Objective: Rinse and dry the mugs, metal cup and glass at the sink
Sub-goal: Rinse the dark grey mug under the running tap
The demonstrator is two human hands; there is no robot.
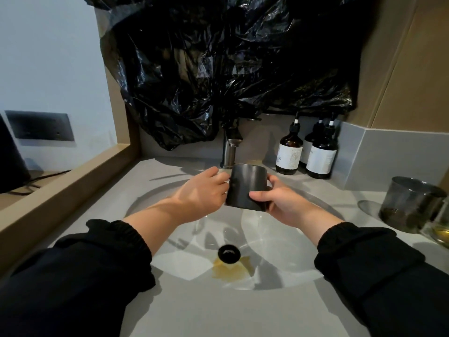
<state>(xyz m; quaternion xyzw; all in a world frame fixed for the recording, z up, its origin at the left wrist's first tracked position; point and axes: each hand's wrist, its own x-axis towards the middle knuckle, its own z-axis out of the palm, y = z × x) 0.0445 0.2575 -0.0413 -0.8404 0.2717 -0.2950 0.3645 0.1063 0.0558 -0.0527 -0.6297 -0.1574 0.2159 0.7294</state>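
Over the grey sink basin [170,198] I hold a dark mug [245,186] upright, just in front of the metal tap [230,149]. My left hand [201,193] grips its left side, where the handle seems to be hidden under my fingers. My right hand [281,203] wraps the lower right of the mug, thumb across the front. A metal cup [410,203] stands on the counter at the right. Beside it, at the frame edge, a glass [441,229] holds yellowish liquid. No water visibly runs from the tap.
A brownish puddle [230,271] lies by the black drain [229,254]. Three brown pump bottles [290,152] stand right of the tap. A black plastic bag [218,69] covers the wall behind. A wooden ledge [60,188] borders the counter on the left.
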